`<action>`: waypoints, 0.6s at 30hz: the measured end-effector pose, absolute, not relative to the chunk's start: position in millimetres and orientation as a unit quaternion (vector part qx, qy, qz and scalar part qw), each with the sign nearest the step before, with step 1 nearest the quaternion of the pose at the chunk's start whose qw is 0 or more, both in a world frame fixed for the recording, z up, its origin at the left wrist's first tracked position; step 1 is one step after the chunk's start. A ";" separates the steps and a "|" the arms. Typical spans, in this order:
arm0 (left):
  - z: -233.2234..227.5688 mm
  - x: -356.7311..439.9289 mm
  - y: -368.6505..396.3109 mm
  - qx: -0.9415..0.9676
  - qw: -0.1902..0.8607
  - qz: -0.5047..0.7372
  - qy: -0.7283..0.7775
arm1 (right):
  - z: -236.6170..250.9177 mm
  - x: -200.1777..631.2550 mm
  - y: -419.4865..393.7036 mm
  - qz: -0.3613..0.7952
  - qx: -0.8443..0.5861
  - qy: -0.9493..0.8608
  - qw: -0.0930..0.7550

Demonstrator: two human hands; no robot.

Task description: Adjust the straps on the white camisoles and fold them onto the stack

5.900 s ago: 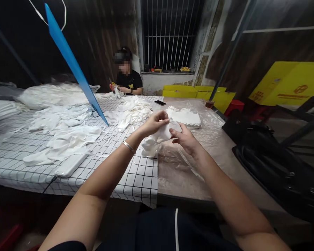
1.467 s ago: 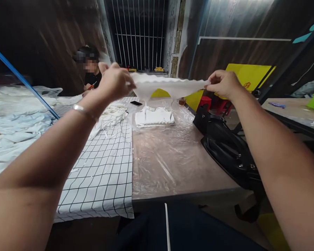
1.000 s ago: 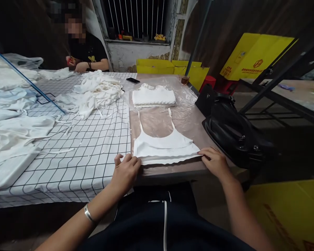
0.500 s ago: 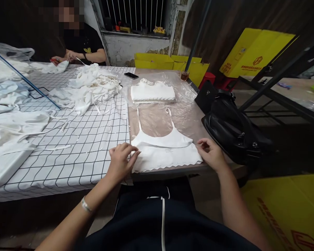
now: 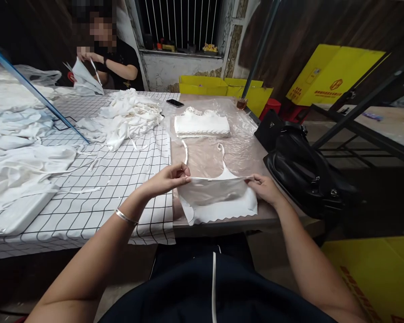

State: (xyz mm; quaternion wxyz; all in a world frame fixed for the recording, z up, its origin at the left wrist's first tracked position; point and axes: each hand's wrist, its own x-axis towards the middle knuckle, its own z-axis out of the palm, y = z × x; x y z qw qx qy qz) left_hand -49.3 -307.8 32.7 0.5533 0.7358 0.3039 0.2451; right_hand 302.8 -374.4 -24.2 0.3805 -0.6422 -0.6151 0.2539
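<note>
Left hand (image 5: 170, 178) pinches the left side edge of a white top (image 5: 218, 202), fingers closed on the fabric, wrist wearing a bracelet (image 5: 126, 217). Right hand (image 5: 264, 188) pinches the right side edge the same way, closed on the cloth. Between the two hands the upper layer of the top is lifted and stretched taut just above the table (image 5: 242, 157); the lower layer with a scalloped hem lies flat at the near table edge. Its two thin straps (image 5: 186, 154) run toward the far side, lying on clear plastic sheet (image 5: 239, 134) that covers the right part of the table.

Far of the top, a neat stack of folded white tops (image 5: 202, 125) sits on the plastic. A phone (image 5: 174, 103) lies just left and far of the stack; a small glass (image 5: 241, 103) stands to its far right. Left part of the table carries a black-and-white checked cloth (image 5: 121, 179), with a loose heap of white garments (image 5: 128, 119) on it and more white fabric (image 5: 16, 148) farther left. A blue bar (image 5: 37, 92) slants across the left side. A black bag (image 5: 303, 170) sits just right of the table. Yellow boxes (image 5: 333, 74) stand far right.

At the far left another person (image 5: 116, 63) sits holding up a white garment (image 5: 84, 78).
</note>
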 end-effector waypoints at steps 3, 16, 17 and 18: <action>49.6 -56.6 -301.9 0.719 0.628 0.187 0.233 | -9.7 304.9 -366.7 0.353 -0.600 -0.541 0.471; 86.4 -23.3 -258.2 0.667 0.322 0.485 0.465 | 83.0 311.8 -350.9 0.524 -0.448 -0.549 0.472; 91.3 -22.7 -257.0 0.644 0.343 0.503 0.463 | 86.6 309.4 -350.3 0.526 -0.454 -0.576 0.431; 94.8 -22.6 -257.3 0.635 0.366 0.503 0.458 | 87.7 306.4 -348.8 0.514 -0.468 -0.597 0.399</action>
